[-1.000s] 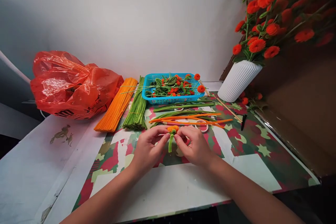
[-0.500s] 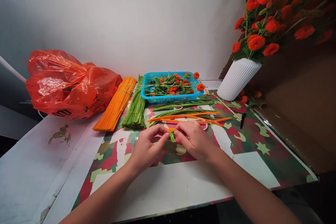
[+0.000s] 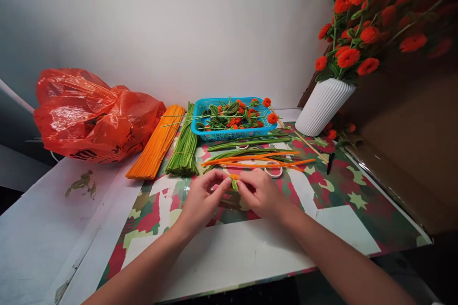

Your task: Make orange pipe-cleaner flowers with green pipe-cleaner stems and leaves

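Between my fingertips is a small pipe-cleaner flower (image 3: 234, 183), orange on top and green below. My left hand (image 3: 205, 195) pinches it from the left with thumb and forefinger. From the right, my right hand (image 3: 259, 193) grips it the same way, its other fingers curled. Parts of the flower are covered by my fingers. Just beyond my hands lie loose orange pipe cleaners (image 3: 257, 158) and loose green pipe cleaners (image 3: 246, 143). A white ring-shaped roll (image 3: 274, 169), perhaps tape, sits behind my right hand.
A blue basket (image 3: 232, 135) holds green pieces and small orange flowers. Left of it lie an orange bundle (image 3: 157, 145), a green bundle (image 3: 182, 152) and a red plastic bag (image 3: 96, 114). At the right stands a white vase (image 3: 324, 107) of orange flowers, with a thin stick (image 3: 311, 146) nearby.
My right hand has shifted and turned slightly at the flower, and more of the white ring shows behind it. The flower's green part looks turned. My left hand stays nearly still.
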Available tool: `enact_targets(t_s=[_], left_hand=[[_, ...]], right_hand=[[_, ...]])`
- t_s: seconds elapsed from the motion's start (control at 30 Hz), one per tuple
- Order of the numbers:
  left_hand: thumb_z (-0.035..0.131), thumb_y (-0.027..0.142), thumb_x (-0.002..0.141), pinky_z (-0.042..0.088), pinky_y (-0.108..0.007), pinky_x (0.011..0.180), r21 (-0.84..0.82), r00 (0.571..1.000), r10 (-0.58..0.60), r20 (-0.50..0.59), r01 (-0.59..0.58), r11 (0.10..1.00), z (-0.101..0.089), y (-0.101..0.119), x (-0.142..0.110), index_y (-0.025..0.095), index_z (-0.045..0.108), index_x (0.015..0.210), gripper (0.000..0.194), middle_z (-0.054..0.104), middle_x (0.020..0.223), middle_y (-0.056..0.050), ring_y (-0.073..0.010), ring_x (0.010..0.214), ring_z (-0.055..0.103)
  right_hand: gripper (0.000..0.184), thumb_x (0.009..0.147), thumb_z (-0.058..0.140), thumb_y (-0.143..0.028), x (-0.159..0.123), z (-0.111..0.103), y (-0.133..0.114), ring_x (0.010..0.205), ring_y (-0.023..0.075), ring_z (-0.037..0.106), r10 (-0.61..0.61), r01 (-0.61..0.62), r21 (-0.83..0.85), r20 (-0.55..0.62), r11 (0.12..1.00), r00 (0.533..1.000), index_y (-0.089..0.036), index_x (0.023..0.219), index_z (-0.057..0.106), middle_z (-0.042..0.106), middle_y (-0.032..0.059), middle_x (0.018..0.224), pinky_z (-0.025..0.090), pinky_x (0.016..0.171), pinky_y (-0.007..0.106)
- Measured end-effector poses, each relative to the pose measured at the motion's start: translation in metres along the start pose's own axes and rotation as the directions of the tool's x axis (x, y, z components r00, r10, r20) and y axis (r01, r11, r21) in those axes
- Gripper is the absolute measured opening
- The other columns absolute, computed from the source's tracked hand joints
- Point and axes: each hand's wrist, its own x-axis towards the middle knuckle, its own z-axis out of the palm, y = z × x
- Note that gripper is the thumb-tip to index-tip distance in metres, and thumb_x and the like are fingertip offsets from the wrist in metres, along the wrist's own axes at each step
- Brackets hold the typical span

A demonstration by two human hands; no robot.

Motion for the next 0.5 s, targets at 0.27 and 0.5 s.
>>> enact_targets(t_s=[0.27,0.5], left_hand=[[0.067,0.032,0.078,0.057,-0.027,0.072,-0.040,0.990,0.103,-0.099,-0.107,0.993,-0.003,-0.003,0.000,0.016,0.066,0.082,0.017,0.069,0.097,-0.007,-0.0185,0.085,0.066],[0.067,0.033,0.077,0.056,-0.027,0.060,0.018,0.997,0.026,0.066,-0.028,0.999,-0.009,0.000,0.002,0.016,0.069,0.078,0.017,0.071,0.090,-0.007,-0.0194,0.076,0.066]], right_hand=[[0.031,0.091,0.039,-0.021,0.000,-0.001,-0.004,0.054,0.0112,0.040,0.053,-0.049,0.104,-0.037,0.993,0.998,-0.019,0.060,0.040,0.046,-0.0030,0.057,0.029,0.057,0.025],[0.014,0.094,0.044,-0.024,0.004,-0.018,0.000,0.084,0.0179,0.056,-0.076,0.081,-0.147,0.040,0.986,0.996,-0.020,0.092,0.057,0.065,0.0035,0.088,0.032,0.076,0.031]])
